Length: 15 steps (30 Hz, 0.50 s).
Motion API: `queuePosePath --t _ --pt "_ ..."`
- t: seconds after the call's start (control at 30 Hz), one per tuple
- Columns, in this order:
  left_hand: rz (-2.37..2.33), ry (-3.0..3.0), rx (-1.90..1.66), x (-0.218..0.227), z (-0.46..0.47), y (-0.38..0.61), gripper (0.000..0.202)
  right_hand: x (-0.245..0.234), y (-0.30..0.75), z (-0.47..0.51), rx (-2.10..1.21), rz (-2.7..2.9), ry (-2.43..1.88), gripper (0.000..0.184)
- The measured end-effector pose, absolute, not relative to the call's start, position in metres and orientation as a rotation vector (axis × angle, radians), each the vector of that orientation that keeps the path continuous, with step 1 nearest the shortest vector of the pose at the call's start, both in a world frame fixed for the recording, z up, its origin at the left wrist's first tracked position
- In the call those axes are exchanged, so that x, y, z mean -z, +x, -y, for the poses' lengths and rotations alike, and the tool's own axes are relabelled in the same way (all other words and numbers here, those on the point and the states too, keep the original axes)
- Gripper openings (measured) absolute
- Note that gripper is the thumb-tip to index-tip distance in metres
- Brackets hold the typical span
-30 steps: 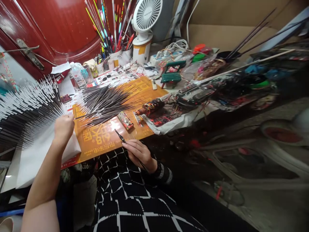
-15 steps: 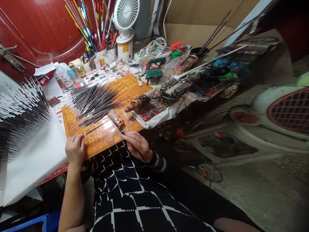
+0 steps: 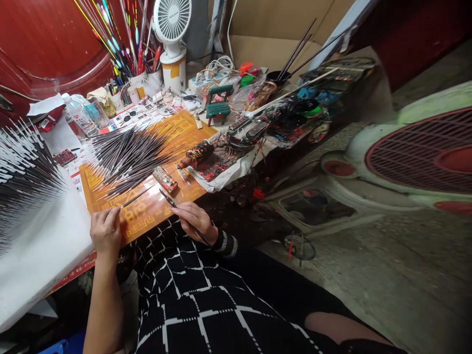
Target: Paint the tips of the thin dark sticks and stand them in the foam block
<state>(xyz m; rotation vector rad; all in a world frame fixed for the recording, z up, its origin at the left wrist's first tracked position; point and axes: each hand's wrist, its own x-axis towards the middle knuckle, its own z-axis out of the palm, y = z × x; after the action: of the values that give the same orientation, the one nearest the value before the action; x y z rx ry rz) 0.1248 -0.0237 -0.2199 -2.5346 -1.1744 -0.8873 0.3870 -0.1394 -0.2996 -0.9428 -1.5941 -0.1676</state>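
My left hand is closed on one thin dark rod, whose tip points up and right over the orange mat. My right hand grips a slim dark brush like a pen, its tip close to the rod's far end. A fanned pile of similar dark rods lies on the mat just beyond both hands. At the far left, rows of white-tipped rods spread out over white paper.
A small paint-stained block and a paint-spattered bottle lie right of the pile. Cups of coloured floats, a white desk fan and a green mini chair stand at the back. A large red-grilled floor fan sits on the floor at right.
My left hand drew one rod out of the pile and brought it back toward my lap. The right hand kept the brush. My view swung right, showing more of the floor fan.
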Motion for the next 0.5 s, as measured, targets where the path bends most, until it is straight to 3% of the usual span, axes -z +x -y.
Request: queuePosePath --t 0.27,0.5 --pt "1.194 -2.535 0.907 0.227 0.019 0.128 0.025 0.305 0.384 0.139 0.155 1.571 -0.970 0.051" --pt "1.323 -2.575 0.954 0.240 0.025 0.136 0.025 0.308 0.352 0.133 0.082 1.669 -0.873 0.057"
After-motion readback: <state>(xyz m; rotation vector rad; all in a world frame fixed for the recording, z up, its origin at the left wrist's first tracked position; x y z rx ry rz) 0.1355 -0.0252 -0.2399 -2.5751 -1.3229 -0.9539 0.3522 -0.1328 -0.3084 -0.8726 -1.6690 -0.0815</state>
